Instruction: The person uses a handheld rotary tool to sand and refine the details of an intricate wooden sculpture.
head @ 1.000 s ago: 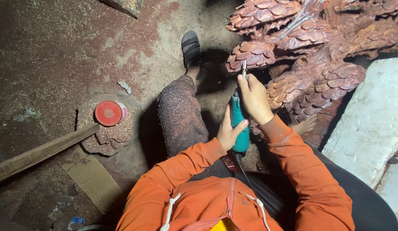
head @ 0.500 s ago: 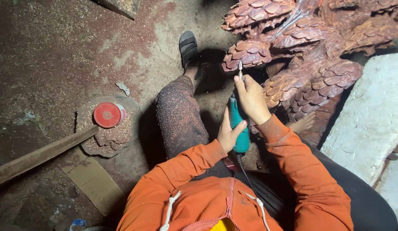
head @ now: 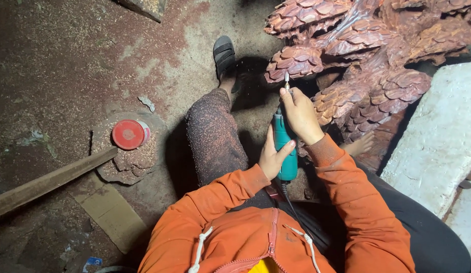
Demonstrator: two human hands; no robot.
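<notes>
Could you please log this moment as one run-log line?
left hand: grips teal rotary tool body | right hand: pinches its nose | bit: beside reddish scaled wood carving

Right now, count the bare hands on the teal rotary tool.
2. The left hand grips the teal rotary tool low on its body; the right hand pinches its front end beside the reddish-brown carved wood sculpture.

Woodcarving workshop, floor-level work area. Evidence: large reddish wood carving point(head: 367, 55) with scale-like relief, just ahead of the right hand point(head: 300, 114); teal corded rotary tool point(head: 285, 146) held in both hands; sawdust-covered concrete floor point(head: 68, 60); wooden plank point(head: 48, 182) and red-lidded container point(head: 129, 134) well to the left of the left hand point(head: 273, 157).
</notes>
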